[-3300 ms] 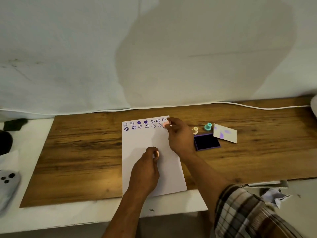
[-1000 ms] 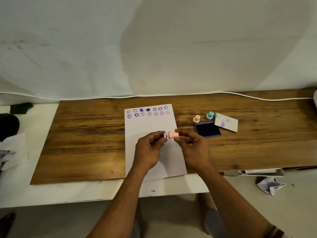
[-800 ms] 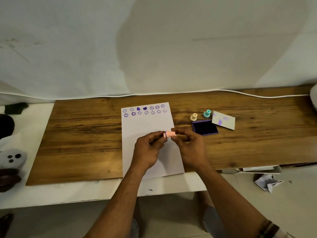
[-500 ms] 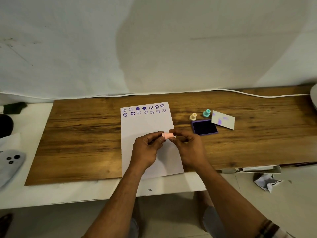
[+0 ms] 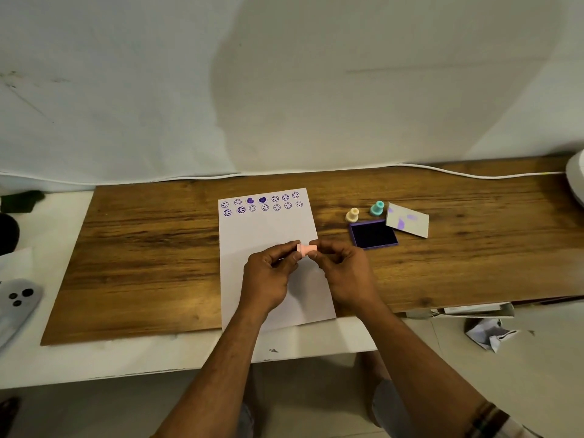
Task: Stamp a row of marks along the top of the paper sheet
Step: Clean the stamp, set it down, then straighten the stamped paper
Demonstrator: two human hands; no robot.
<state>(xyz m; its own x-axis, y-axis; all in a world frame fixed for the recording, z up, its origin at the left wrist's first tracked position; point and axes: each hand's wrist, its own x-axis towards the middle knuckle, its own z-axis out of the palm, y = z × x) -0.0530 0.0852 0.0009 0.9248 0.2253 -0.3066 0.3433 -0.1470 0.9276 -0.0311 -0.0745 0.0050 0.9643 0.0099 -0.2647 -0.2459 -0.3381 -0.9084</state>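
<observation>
A pink stamp (image 5: 306, 249) is pinched between left hand (image 5: 268, 276) and right hand (image 5: 344, 273) above stamped paper (image 5: 268, 229) laid on a wooden board (image 5: 142, 248) against a white wall (image 5: 284, 74).

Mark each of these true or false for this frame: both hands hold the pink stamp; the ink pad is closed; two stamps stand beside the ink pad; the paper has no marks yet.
1. Both the left hand and the right hand hold the pink stamp. True.
2. The ink pad is closed. False: it lies open, its lid beside it.
3. Two stamps stand beside the ink pad. True: a cream stamp and a teal stamp.
4. The paper has no marks yet. False: two rows of purple marks run along its top.
</observation>
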